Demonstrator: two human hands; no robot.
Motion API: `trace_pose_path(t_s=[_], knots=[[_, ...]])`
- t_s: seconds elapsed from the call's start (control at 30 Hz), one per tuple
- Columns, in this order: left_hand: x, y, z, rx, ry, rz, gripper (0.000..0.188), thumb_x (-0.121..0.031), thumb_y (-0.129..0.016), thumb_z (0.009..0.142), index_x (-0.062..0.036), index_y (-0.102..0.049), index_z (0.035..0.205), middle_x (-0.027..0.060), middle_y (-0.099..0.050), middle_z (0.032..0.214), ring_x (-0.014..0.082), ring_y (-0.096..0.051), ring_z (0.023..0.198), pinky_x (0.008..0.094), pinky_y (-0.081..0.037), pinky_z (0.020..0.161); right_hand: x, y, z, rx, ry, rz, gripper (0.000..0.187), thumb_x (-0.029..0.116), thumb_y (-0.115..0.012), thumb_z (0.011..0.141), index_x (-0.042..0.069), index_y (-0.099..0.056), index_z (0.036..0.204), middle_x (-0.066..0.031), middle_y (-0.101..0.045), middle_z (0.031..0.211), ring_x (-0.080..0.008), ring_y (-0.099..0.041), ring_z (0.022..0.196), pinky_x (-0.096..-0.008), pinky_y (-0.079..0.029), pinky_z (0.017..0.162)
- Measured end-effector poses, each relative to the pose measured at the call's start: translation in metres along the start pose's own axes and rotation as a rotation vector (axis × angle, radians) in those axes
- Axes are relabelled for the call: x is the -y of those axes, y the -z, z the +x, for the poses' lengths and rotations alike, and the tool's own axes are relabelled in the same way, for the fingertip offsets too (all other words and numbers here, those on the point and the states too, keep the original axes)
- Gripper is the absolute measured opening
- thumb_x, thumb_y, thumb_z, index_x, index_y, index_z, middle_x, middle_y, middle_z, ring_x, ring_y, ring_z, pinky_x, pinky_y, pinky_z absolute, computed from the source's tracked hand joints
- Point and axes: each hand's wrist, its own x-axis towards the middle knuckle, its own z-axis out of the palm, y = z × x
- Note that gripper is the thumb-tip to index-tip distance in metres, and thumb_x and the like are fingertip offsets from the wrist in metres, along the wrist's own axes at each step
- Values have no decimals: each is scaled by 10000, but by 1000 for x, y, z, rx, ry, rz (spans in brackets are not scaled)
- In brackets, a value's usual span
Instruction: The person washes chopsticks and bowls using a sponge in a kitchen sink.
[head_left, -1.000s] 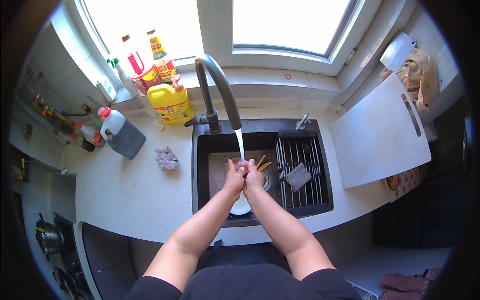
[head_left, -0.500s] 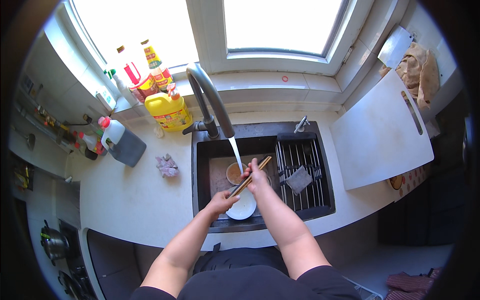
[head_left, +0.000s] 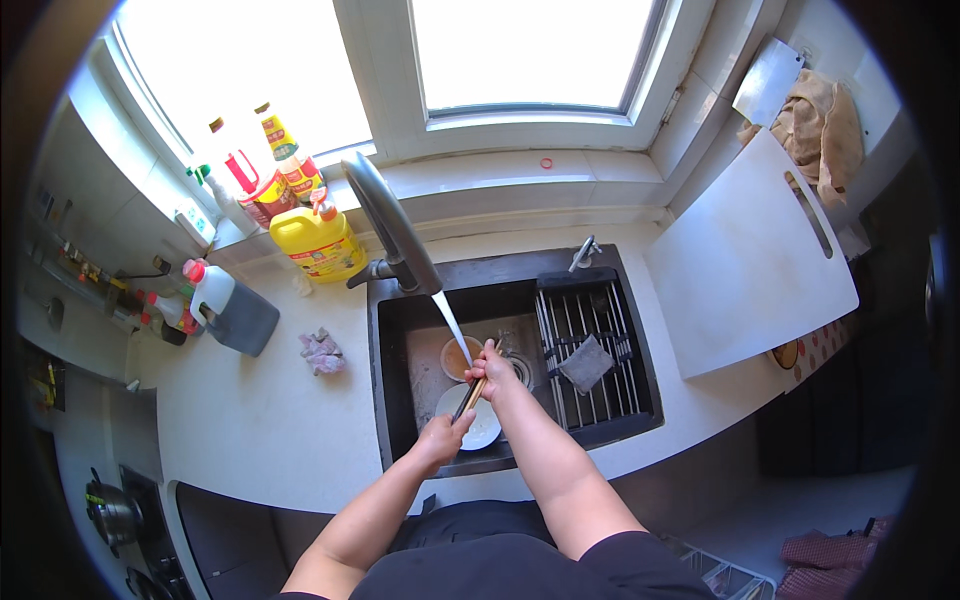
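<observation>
Over the sink (head_left: 395, 420), a bundle of chopsticks (head_left: 467, 401) slants between my hands. My left hand (head_left: 441, 440) is closed on its near end. My right hand (head_left: 490, 373) wraps round it farther up, right by the stream of water. That stream runs from the dark grey faucet (head_left: 390, 222). Below, a white bowl (head_left: 485, 432) stands partly covered by my hands and the chopsticks. Behind it sits a smaller bowl (head_left: 457, 357) with a brownish inside. The drain (head_left: 520, 370) shows just right of my right hand.
A metal drying rack (head_left: 602, 400) with a grey scouring pad (head_left: 586, 364) spans the sink's right side. A white cutting board (head_left: 750, 265) leans at the right. Left are a crumpled cloth (head_left: 321, 352), a dark-liquid jug (head_left: 236, 312) and a yellow bottle (head_left: 318, 245).
The chopsticks have turned steeper, and my right hand has come down nearer my left, beside the water stream. The whole view has shifted a little.
</observation>
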Motion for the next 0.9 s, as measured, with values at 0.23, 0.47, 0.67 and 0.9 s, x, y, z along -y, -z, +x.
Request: trace_pose_path(t_s=[0.23,0.47,0.67,0.9], knots=[[-20,0,-16,37,63,18,372,-412,-500,905,-53,-487,808,0,-406,550,99,-332,383,270,-242,340,16,0,1,-86,102,-117,371,460,-452,917,125,-414,760,34,-328,478,-96,-301,357,-295,-399,418],[-6,17,-5,202,233,-448,334,-412,-423,945,-84,-438,881,-51,-320,540,68,-241,394,233,-185,364,102,78,-12,-866,1102,-1274,188,118,-559,798,75,-549,982,-147,-558,1057,-332,-492,1027,-420,-399,868],[-23,-2,24,178,172,-534,234,-292,-507,930,-93,-413,852,-34,-383,591,56,-324,431,217,-258,365,97,176,13,-959,647,-1783,366,131,-596,788,66,-535,1143,-172,-483,1204,-351,-437,1157,-418,-420,927],[-19,-11,35,220,159,-622,196,-247,-520,918,-85,-409,913,-12,-448,589,96,-458,441,256,-430,394,108,144,-23,-745,861,-1430,178,112,-610,776,25,-642,928,-144,-640,848,-282,-622,762,-384,-494,682]])
